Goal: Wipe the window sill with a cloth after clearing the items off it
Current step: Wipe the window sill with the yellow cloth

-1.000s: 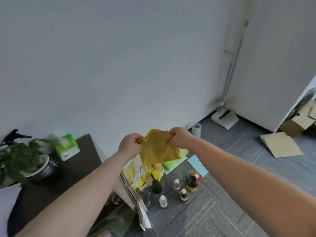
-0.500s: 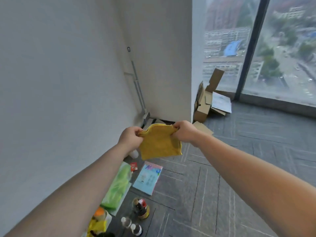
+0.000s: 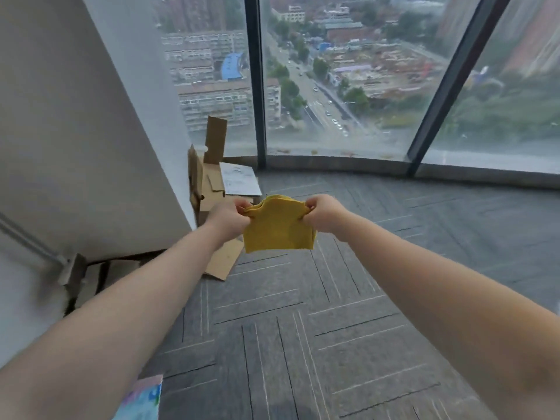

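Both hands are holding a yellow cloth (image 3: pixel 277 227) out in front of the person, above the grey carpeted floor (image 3: pixel 303 328). The left hand (image 3: pixel 225 215) is pinching the cloth's upper left corner, its grip clamped on the fabric, and the right hand (image 3: pixel 322 212) is gripping the upper right corner the same way. The cloth is hanging flat between them. Beyond the cloth, the low window sill (image 3: pixel 333 165) is running along the foot of the glass. Left of the cloth, an opened cardboard box (image 3: pixel 209 183) is sitting against the white wall (image 3: pixel 75 147).
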The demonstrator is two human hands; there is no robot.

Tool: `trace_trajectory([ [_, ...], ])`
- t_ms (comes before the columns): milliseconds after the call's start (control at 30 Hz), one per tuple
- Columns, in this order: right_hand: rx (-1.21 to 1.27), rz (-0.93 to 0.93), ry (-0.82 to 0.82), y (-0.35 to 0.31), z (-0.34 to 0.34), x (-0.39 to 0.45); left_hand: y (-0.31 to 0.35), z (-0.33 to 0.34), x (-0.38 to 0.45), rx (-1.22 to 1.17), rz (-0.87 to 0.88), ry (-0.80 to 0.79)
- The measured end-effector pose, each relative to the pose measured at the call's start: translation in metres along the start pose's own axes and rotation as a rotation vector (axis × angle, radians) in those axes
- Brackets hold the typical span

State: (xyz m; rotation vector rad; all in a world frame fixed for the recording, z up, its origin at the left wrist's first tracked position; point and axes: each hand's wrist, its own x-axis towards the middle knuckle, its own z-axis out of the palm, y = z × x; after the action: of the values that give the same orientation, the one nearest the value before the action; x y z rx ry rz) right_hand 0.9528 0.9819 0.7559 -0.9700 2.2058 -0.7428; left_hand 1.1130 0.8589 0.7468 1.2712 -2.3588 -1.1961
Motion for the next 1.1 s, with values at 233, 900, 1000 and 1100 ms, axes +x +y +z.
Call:
trace_trajectory([
  [233,0.040,0.131,0.089,0.040,-0.076,0.110,0.068,0.041,0.143,0.051,0.103,-0.147],
  [900,0.042,0.083,-0.014,0.043,-0.238,0.495,0.183,0.069,0.512,0.119,0.004,-0.068],
  [1000,0.030,0.091,-0.022,0.039,-0.249,0.539,0.186,0.068,0.563,0.112,0.000,-0.076],
  [1100,0.003,0.114,-0.030,0.035,-0.261,0.591,0.191,0.065,0.625,0.098,0.008,-0.098],
])
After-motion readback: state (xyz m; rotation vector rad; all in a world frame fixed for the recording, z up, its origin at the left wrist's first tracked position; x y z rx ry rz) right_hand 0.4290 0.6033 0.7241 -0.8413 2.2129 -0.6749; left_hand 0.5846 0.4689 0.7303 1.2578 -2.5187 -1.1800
